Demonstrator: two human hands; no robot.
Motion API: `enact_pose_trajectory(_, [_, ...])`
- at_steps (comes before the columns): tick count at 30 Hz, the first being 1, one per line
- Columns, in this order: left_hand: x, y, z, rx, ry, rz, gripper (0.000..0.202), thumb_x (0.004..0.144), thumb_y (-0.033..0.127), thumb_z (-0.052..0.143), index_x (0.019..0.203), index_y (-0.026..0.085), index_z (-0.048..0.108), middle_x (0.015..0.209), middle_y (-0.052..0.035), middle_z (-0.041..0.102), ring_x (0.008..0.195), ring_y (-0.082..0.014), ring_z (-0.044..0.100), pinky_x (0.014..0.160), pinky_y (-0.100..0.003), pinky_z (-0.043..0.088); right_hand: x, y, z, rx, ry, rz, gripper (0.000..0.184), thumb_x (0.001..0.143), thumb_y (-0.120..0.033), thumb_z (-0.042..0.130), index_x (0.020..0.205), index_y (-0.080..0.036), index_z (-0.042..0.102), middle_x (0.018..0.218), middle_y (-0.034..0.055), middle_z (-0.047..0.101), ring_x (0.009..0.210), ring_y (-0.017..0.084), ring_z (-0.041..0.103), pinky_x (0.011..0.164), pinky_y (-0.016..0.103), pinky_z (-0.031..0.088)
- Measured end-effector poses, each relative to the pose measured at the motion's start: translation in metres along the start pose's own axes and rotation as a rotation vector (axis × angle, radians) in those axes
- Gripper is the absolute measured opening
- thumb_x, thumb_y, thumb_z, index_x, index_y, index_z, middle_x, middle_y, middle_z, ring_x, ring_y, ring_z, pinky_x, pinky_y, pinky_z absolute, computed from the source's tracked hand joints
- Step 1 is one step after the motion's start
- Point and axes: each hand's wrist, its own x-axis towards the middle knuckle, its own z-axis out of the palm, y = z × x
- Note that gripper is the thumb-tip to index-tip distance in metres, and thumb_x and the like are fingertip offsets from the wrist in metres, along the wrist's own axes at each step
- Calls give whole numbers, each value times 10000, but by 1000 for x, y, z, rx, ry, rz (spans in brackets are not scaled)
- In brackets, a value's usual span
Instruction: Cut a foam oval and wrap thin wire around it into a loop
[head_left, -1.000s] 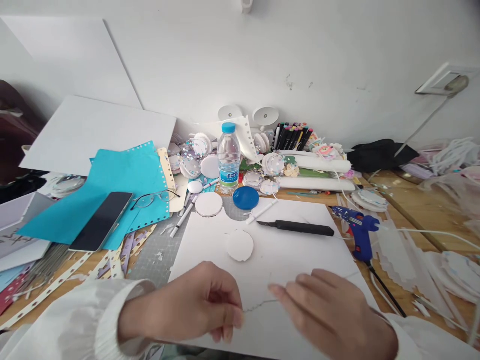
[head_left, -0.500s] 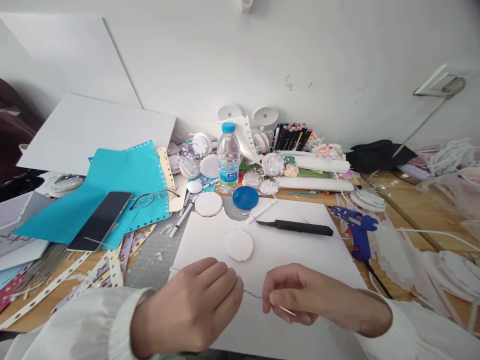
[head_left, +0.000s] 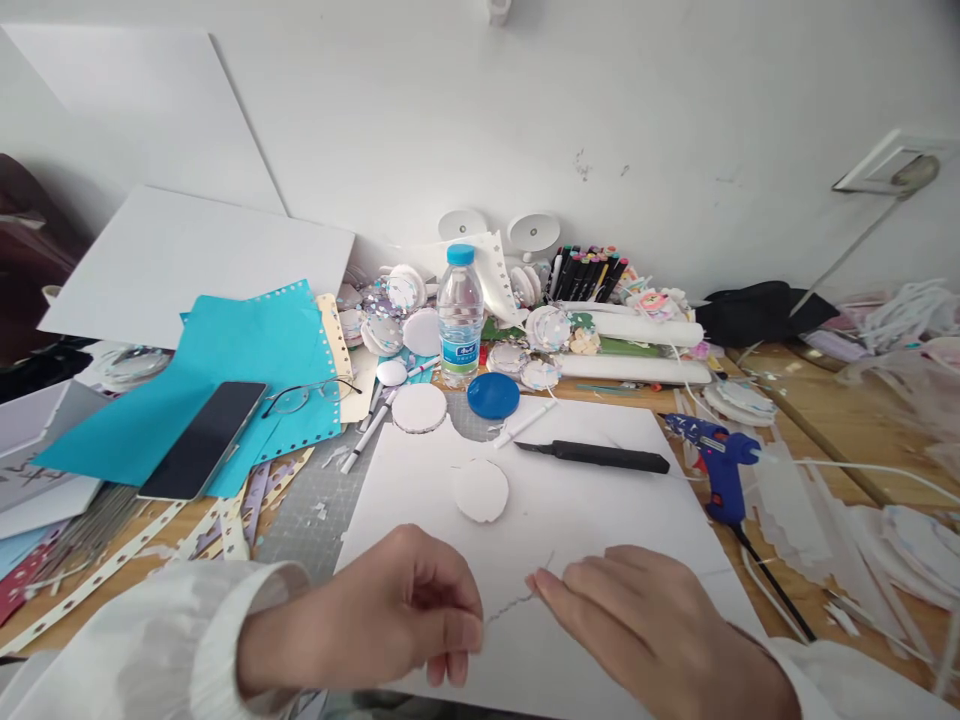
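A thin twisted wire [head_left: 510, 606] spans the gap between my two hands, low over a white board [head_left: 600, 515]. My left hand [head_left: 397, 612] is closed, pinching one end between thumb and fingers. My right hand [head_left: 637, 620], back of the hand up, pinches the other end at its fingertips; a short straight bit of wire sticks up beside them. Just beyond the hands lies a white round disc [head_left: 481, 490] with a rough edge. Farther back on the board are a black craft knife [head_left: 600, 456] and a white marker [head_left: 525, 424].
A blue glue gun [head_left: 716, 465] with its cord stands at the right. Behind the board are a blue lid [head_left: 493, 396], a water bottle [head_left: 460, 315] and another white disc [head_left: 419, 408]. A phone [head_left: 202, 440] and glasses [head_left: 304, 398] rest on blue paper [head_left: 247, 340] at the left.
My left hand has turned so its thumb and fingertips show. My right hand has rolled over, back upward, and shifted right. The twisted wire stays held between them.
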Motion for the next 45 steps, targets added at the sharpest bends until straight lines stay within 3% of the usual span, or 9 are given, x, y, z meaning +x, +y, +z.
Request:
enact_pose_trajectory(4, [1,3,-4,-233,-118,-139,227,827,344,563,705,153,549,578,21,580,515,-92,534,519,-191,437,-3,5,-6,-106,70,-150,218,939,-53,410,1030,-95,603,693,60,677,534,166,573,470,323,368])
enact_pose_trajectory(9, [-8,-1,-11,813,383,357,233,932,153,407,803,159,602,724,-33,639,639,-155,565,555,-254,417,-2,11,-5,597,-36,626,305,965,-357,483,1231,-214,447,850,25,674,616,139,592,535,263,456])
enact_pose_trajectory(13, [-10,1,-13,1219,472,760,290,964,104,332,838,144,590,711,-53,628,615,-167,546,551,-282,436,10,16,-4,1445,-414,1038,495,966,-571,357,1058,-143,586,852,106,694,573,120,554,421,198,350])
enact_pose_trajectory(19, [-7,6,-14,1362,484,961,299,956,99,344,876,105,632,728,-90,657,658,-173,586,622,-312,508,17,16,0,1839,-609,1053,342,822,-455,708,878,-122,658,740,27,618,472,29,361,382,159,183])
enact_pose_trajectory(26, [-9,3,-20,1394,474,1016,310,944,97,358,911,68,665,808,-119,715,683,-201,634,596,-344,534,13,11,5,1952,-609,1193,388,807,-501,704,793,-132,587,735,26,594,536,46,433,392,161,164])
enact_pose_trajectory(32, [-7,3,-17,1359,456,1020,290,940,101,381,851,71,656,735,-105,679,622,-189,586,572,-343,502,8,6,12,1827,-631,1051,440,690,-490,806,800,-152,547,741,-6,591,552,46,432,432,150,260])
enact_pose_trajectory(36, [-8,-2,-11,1300,478,919,305,949,95,360,802,102,627,659,-64,619,560,-172,499,525,-319,433,6,1,10,1301,-522,897,264,770,-303,753,747,-163,530,727,-23,581,606,74,466,531,179,363])
enact_pose_trajectory(41, [-11,-7,2,832,367,484,252,929,116,391,775,152,587,693,-29,607,611,-150,510,537,-267,391,10,-1,0,78,-85,27,252,884,-25,461,702,-150,583,630,23,547,543,147,480,447,280,308])
enact_pose_trajectory(45, [-9,-2,3,11,-1,11,290,866,380,503,690,155,555,586,17,531,533,-96,493,500,-195,389,14,8,-9,-118,100,-302,214,862,3,498,736,-121,619,556,22,546,519,170,502,428,304,319])
